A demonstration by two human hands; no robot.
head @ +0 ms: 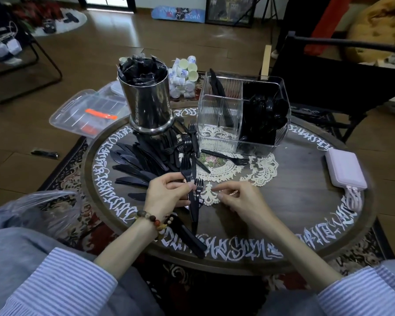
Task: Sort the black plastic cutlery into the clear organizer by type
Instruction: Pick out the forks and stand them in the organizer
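Gathering forks at the near edge of the round desk [306, 201], the left hand [167, 195] is pinching a small bundle of black forks [193, 192] by their necks, tines pointing far and handles trailing toward the person. The right hand [237, 197] is hovering just beside the bundle with its fingers loosely curled and nothing between them — it is holding nothing that I can see.

Most of the loose cutlery is lying left of centre: a fan of black knives [132, 165] on the far-left side of the hands, and more forks [187, 142] piled between the steel canister [148, 103] and the clear organizer [219, 119]. One stray fork [226, 157] is resting on the lace doily [260, 169] just near the organizer. The organizer is standing on the far side; its right compartment is looking packed with what seem to be spoons [267, 110], a few knives are leaning in the far-left one, and the near-left one is showing no cutlery.

These pieces are likely handling as very light, thin and fairly stiff, with smooth plastic that is prone to sliding within a bundle. Pinching across the flat necks or mid-handles, with tines aligned, is probably the safest hold — squeezing too hard could be risking a snapped tine.
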